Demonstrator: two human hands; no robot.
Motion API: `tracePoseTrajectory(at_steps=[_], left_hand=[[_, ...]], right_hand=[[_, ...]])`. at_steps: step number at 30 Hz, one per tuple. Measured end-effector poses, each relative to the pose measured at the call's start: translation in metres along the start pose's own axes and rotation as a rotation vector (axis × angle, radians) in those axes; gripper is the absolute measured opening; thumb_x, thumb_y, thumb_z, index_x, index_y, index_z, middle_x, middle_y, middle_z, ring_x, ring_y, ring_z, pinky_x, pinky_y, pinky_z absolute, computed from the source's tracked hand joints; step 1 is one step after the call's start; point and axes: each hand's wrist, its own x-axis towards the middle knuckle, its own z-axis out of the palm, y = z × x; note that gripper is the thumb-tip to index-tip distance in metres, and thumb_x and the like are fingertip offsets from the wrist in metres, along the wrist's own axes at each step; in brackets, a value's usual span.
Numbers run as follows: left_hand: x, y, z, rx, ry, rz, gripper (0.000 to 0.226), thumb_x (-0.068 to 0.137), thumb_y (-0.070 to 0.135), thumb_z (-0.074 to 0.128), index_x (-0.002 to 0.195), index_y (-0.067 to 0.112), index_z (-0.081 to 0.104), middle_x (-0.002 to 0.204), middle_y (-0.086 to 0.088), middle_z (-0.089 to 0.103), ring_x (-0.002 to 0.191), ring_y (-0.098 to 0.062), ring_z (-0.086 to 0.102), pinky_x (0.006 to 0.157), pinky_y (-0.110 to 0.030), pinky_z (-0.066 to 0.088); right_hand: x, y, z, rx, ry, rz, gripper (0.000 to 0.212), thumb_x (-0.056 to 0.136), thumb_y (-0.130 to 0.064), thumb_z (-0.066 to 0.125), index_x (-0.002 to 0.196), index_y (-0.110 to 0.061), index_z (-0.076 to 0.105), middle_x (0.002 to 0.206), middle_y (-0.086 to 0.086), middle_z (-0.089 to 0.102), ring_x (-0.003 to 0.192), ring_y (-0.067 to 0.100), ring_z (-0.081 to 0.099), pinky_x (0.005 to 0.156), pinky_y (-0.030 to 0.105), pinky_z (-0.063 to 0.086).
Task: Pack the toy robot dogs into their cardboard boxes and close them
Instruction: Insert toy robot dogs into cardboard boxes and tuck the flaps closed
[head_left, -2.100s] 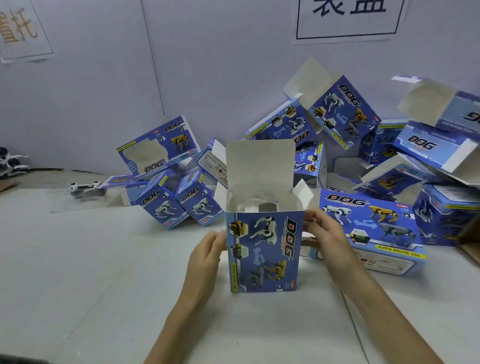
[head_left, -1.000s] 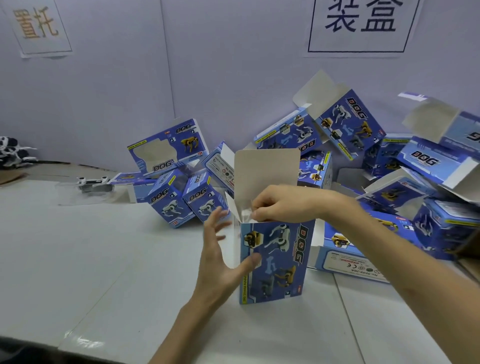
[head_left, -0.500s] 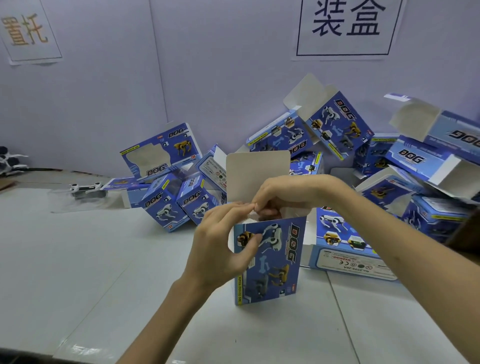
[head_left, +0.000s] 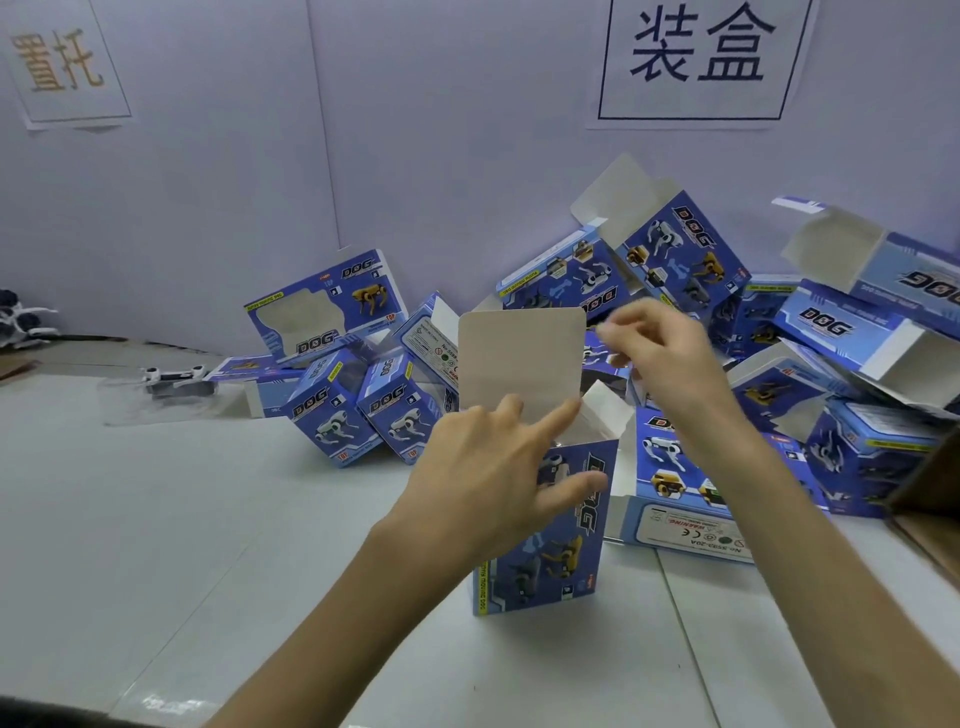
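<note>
The upright box (head_left: 550, 561) is touched at its open top by the left hand (head_left: 493, 483), fingers outstretched. The right hand (head_left: 665, 358) is raised just beyond it, loosely curled and blurred; its grasp cannot be told. The box's contents are hidden.

You are standing at a packing station in a small toy workshop. Facing you is a plain pale panelled wall (head_left: 441, 130) with two paper signs taped to it, a white sign with dark blue Chinese characters (head_left: 696, 57) and a white sign with orange characters (head_left: 62, 62). Below them, identical blue printed cardboard boxes (head_left: 675, 260) are heaped on a white worktable (head_left: 208, 519), many with flaps open. At your left a white toy robot dog (head_left: 174, 376) lies in a clear plastic tray (head_left: 124, 410), and a brown cardboard carton (head_left: 930, 499) sits at your right edge.
</note>
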Motion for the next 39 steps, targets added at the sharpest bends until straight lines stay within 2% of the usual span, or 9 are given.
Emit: tracePoseTrajectory(at_steps=[6,10,14,19,23,27,30,35,39], left_hand=[[0.008,0.009,-0.009,0.017,-0.131,0.032,0.083,0.078,0.087,0.016,0.144,0.042,0.039,0.092,-0.004,0.052,0.066,-0.021,0.036,0.049,-0.028,0.013],[0.008,0.01,-0.009,-0.001,-0.156,0.015,0.084,0.074,0.091,0.023,0.143,0.045,0.041,0.107,-0.004,0.057,0.081,-0.021,0.054,0.058,-0.031,0.025],[0.008,0.012,-0.01,0.004,-0.164,0.004,0.085,0.073,0.092,0.026,0.142,0.045,0.041,0.105,-0.003,0.055,0.075,-0.018,0.041,0.06,-0.031,0.025],[0.006,0.012,-0.01,0.026,-0.16,0.01,0.087,0.073,0.092,0.028,0.143,0.041,0.038,0.099,-0.003,0.049,0.076,-0.021,0.044,0.062,-0.032,0.025],[0.003,0.014,-0.01,0.024,-0.137,0.007,0.087,0.074,0.091,0.029,0.147,0.044,0.032,0.105,-0.003,0.052,0.084,-0.022,0.055,0.064,-0.031,0.025],[0.0,0.015,-0.008,-0.002,-0.128,-0.036,0.082,0.076,0.089,0.026,0.13,0.034,0.052,0.104,-0.002,0.054,0.088,-0.022,0.058,0.065,-0.031,0.027],[0.0,0.015,-0.008,-0.002,-0.1,-0.05,0.081,0.077,0.088,0.022,0.123,0.026,0.048,0.103,-0.003,0.057,0.085,-0.023,0.059,0.063,-0.032,0.027],[0.004,0.016,-0.01,-0.017,-0.112,-0.009,0.082,0.078,0.088,0.024,0.138,0.038,0.047,0.105,-0.005,0.058,0.085,-0.023,0.061,0.062,-0.032,0.024],[0.006,0.014,-0.011,-0.008,-0.145,-0.002,0.084,0.076,0.089,0.023,0.139,0.04,0.047,0.107,-0.004,0.058,0.088,-0.023,0.06,0.063,-0.032,0.027]], right_hand=[[-0.045,0.035,0.009,0.072,0.091,0.228,0.026,0.084,-0.017,0.076,0.105,-0.018,0.062,0.099,0.0,0.065,0.092,0.018,0.063,0.075,0.035,0.054],[-0.054,0.038,0.025,0.029,0.183,0.048,0.021,0.083,-0.004,0.071,0.096,-0.02,0.067,0.091,-0.007,0.069,0.079,0.001,0.062,0.066,0.015,0.048],[-0.063,0.037,0.03,0.039,0.139,-0.081,0.005,0.094,-0.028,0.061,0.094,-0.024,0.065,0.088,-0.013,0.068,0.088,0.0,0.062,0.067,0.009,0.046],[-0.058,0.042,0.026,0.039,-0.002,-0.033,0.035,0.1,-0.037,0.045,0.102,-0.014,0.071,0.111,-0.013,0.068,0.108,0.005,0.061,0.09,0.024,0.047],[-0.045,0.046,0.022,0.212,-0.088,0.134,0.016,0.093,-0.003,0.056,0.089,-0.013,0.068,0.11,-0.001,0.069,0.097,0.01,0.065,0.081,0.021,0.05],[-0.039,0.05,0.024,0.642,-0.175,0.44,0.031,0.088,0.003,0.052,0.111,-0.016,0.058,0.107,0.008,0.067,0.087,0.022,0.063,0.075,0.037,0.05],[-0.035,0.051,0.028,0.684,-0.129,0.489,0.041,0.083,0.006,0.049,0.114,-0.018,0.06,0.111,0.01,0.064,0.088,0.026,0.06,0.069,0.039,0.048],[-0.031,0.052,0.024,0.591,-0.161,0.472,0.046,0.081,0.008,0.05,0.116,-0.02,0.061,0.13,0.009,0.062,0.119,0.038,0.06,0.105,0.059,0.043],[-0.03,0.052,0.017,0.514,-0.259,0.464,0.048,0.085,0.004,0.054,0.125,-0.022,0.059,0.135,0.007,0.058,0.122,0.031,0.059,0.107,0.054,0.042]])
